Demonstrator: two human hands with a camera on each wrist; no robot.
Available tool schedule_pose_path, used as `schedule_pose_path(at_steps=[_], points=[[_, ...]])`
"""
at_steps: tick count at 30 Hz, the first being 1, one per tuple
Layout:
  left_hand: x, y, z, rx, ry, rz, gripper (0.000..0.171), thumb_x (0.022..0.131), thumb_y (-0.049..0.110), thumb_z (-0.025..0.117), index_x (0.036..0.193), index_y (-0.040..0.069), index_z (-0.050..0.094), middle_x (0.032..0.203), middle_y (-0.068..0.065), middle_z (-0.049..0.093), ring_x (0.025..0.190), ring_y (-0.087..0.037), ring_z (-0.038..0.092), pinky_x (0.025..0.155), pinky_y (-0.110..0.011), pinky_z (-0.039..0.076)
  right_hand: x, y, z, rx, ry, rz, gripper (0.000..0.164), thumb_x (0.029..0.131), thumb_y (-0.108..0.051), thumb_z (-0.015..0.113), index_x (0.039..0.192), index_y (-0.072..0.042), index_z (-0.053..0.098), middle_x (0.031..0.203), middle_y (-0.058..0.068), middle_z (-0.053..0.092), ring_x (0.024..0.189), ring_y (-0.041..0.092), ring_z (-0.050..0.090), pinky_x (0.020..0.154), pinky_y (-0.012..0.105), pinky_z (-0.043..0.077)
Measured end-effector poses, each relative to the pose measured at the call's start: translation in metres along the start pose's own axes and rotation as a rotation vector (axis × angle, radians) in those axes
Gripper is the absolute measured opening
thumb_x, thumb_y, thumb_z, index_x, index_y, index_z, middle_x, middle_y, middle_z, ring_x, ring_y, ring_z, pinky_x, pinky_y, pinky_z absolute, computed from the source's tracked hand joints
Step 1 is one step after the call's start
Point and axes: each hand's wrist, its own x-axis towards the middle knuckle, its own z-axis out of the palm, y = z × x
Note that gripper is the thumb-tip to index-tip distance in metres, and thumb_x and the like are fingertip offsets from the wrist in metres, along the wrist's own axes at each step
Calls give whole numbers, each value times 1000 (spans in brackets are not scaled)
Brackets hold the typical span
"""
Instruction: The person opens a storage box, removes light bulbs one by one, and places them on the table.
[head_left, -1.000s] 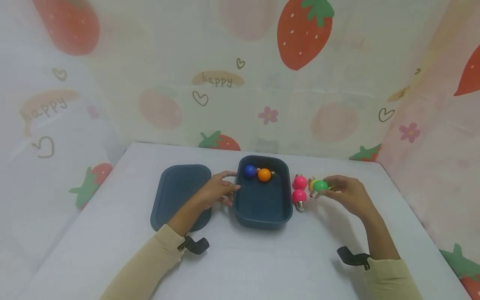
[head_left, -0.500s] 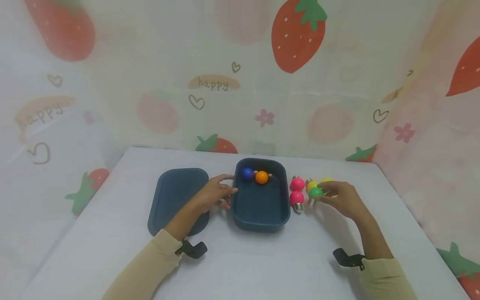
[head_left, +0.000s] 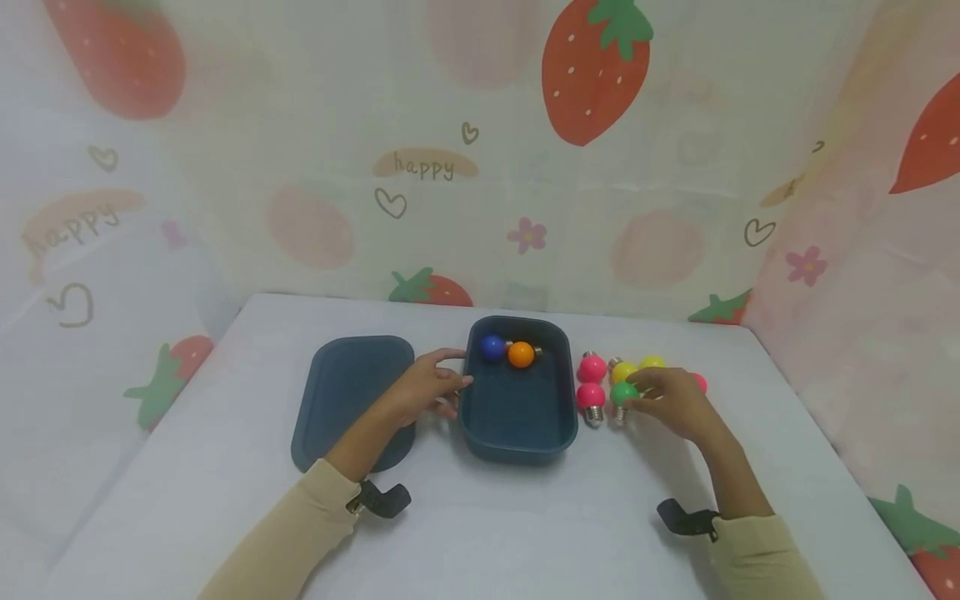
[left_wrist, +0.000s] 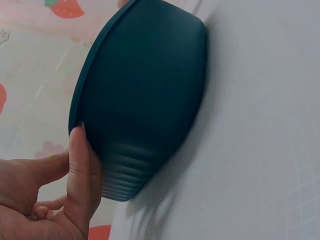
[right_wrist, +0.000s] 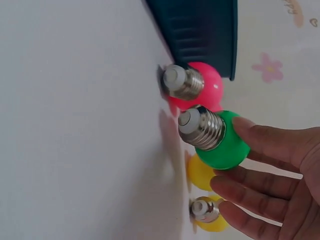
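My right hand [head_left: 671,402] pinches a green light bulb [right_wrist: 226,145] between thumb and fingers, its metal screw base pointing away from the palm. Two pink bulbs [head_left: 592,395] lie just left of it, against the dark blue box [head_left: 517,454]. Two yellow bulbs [head_left: 652,362] lie behind the green one, and another pink bulb [head_left: 699,383] is partly hidden by the right hand. My left hand [head_left: 423,390] touches the box's left side with its fingertips, fingers fairly straight. Inside the box, at the far end, are a blue bulb [head_left: 492,348] and an orange bulb [head_left: 521,355].
A dark blue lid [head_left: 341,392] lies flat on the white table [head_left: 517,533], left of the box and partly under the left forearm. A strawberry-print cloth [head_left: 322,108] stands behind and at both sides.
My right hand has moved the green bulb a little toward the front left, baring the yellow bulbs behind it. The left hand stays at the box. The view has shifted slightly.
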Motion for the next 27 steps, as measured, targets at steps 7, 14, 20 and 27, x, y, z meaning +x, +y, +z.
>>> schedule_pose_path(at_steps=[7, 14, 20, 27], points=[[1, 1, 0, 3, 2, -14, 63, 98, 17, 69, 154, 12, 39, 108, -23, 68, 75, -20, 63, 64, -32, 62, 3, 1, 8, -67, -6, 28, 36, 87, -16, 81, 119, 0, 72, 104, 14, 73, 95, 32, 68, 74, 39, 60], [0, 2, 0, -1, 16, -30, 63, 98, 17, 70, 153, 14, 41, 101, -18, 69, 74, -20, 63, 64, -33, 63, 5, 3, 12, -86, 15, -4, 38, 86, -16, 82, 118, 1, 72, 102, 15, 74, 94, 34, 70, 103, 67, 35], [0, 2, 1, 4, 13, -23, 64, 98, 17, 70, 154, 12, 40, 99, -16, 69, 72, -20, 62, 63, -32, 62, 5, 6, 13, -88, 27, -40, 36, 86, -14, 82, 117, 1, 72, 103, 15, 74, 93, 34, 70, 102, 69, 33], [-1, 1, 1, -3, 0, -8, 63, 99, 15, 69, 154, 10, 39, 99, -17, 69, 72, -20, 62, 62, -31, 62, 5, 6, 13, -85, 27, -44, 33, 87, -12, 81, 116, 0, 73, 106, 16, 74, 93, 34, 70, 101, 70, 35]])
